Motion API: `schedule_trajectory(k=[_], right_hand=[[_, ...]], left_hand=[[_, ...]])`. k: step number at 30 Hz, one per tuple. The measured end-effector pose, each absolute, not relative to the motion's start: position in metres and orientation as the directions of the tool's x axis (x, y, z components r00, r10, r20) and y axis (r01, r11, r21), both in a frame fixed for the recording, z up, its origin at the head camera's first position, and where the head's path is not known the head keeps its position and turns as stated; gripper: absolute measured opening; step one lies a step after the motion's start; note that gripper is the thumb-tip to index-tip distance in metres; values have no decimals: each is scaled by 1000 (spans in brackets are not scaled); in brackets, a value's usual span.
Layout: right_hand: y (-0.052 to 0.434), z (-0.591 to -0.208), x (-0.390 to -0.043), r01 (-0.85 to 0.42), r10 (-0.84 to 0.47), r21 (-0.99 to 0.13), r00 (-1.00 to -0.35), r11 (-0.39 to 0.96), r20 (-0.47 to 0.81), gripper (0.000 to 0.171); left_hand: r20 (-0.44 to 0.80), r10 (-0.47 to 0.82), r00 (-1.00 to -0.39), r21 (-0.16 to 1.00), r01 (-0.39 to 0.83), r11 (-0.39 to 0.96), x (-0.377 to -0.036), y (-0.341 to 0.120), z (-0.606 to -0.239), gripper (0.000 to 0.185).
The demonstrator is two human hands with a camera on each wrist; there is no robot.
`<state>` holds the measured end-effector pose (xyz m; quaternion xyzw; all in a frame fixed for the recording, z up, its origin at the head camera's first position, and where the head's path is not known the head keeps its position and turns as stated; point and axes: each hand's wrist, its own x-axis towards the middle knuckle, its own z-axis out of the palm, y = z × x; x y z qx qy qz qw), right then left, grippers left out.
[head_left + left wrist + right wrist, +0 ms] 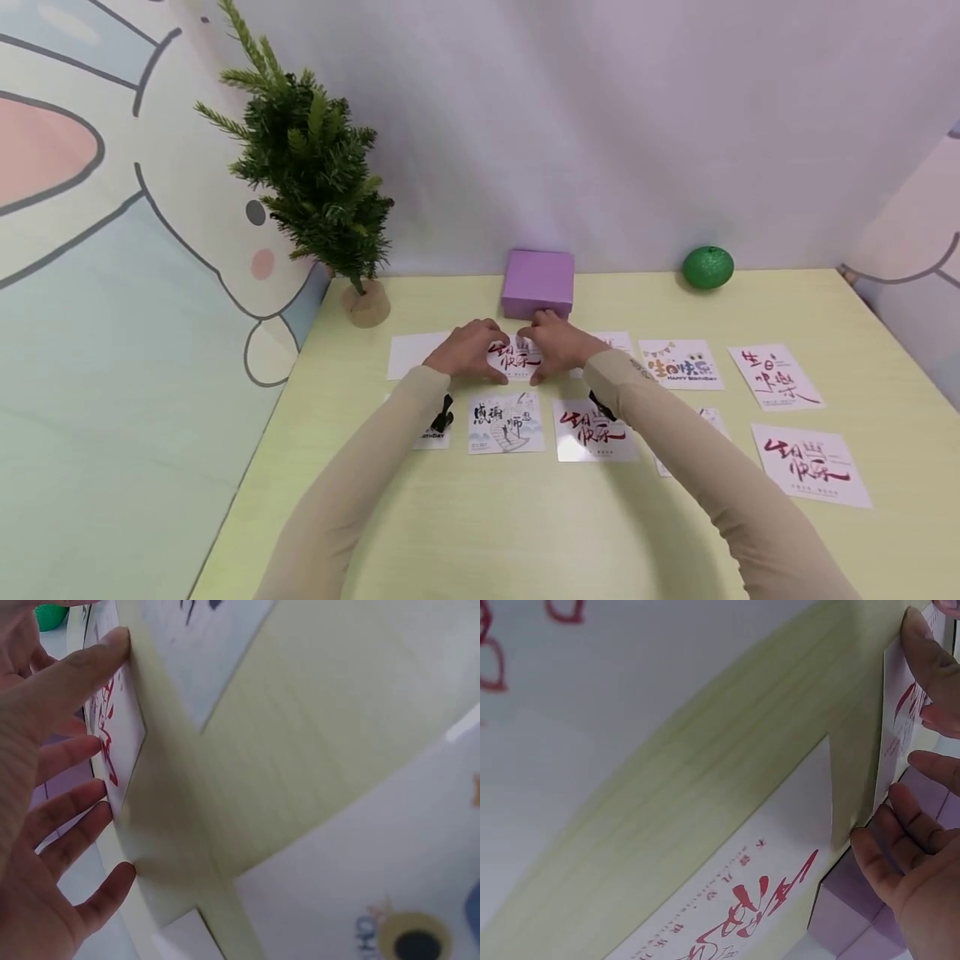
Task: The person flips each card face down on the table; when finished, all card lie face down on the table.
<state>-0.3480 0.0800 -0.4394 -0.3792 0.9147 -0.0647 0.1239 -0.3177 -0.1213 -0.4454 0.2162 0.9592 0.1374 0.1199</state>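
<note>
Yellow-green table, greeting cards laid out in two rows. Purple box sits at the back edge, right behind your hands, touching or nearly touching your right fingertips. Small green tree in a wooden base stands back left, green glitter ball back right, both well apart from your hands. Front row has the staircase card and a red-lettered card just below your wrists; more cards lie off to the right, a blank white card to the left.

Both your arms reach forward in beige sleeves, converging at the middle of the back row. Your left hand and right hand face each other, palms inward, with the red-script card between them.

Left hand: thumb and fingers fairly straight, only lightly bent, fingertips pressing the card's left edge; card looks lifted on edge in the left wrist view. Right hand: same, fingers loosely extended against the card's right edge, purple box just beside the palm. Neither hand wraps around the card; you squeeze it between flat fingers.
</note>
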Motion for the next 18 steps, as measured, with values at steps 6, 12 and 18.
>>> schedule_trajectory(k=[6,12,18], right_hand=[[77,-439,-351,-708,-746,-236,-644,665,-172,91],[75,-433,-347,-695,-715,-168,-673,699,-190,96],[74,-433,-348,-679,-693,-145,-688,720,-218,98]], left_hand=[[-159,446,-881,315,383,868,-318,-125,-448,69],[-155,431,-889,332,364,870,-317,-126,-447,68],[-167,422,-891,329,353,876,-316,-124,-448,67]])
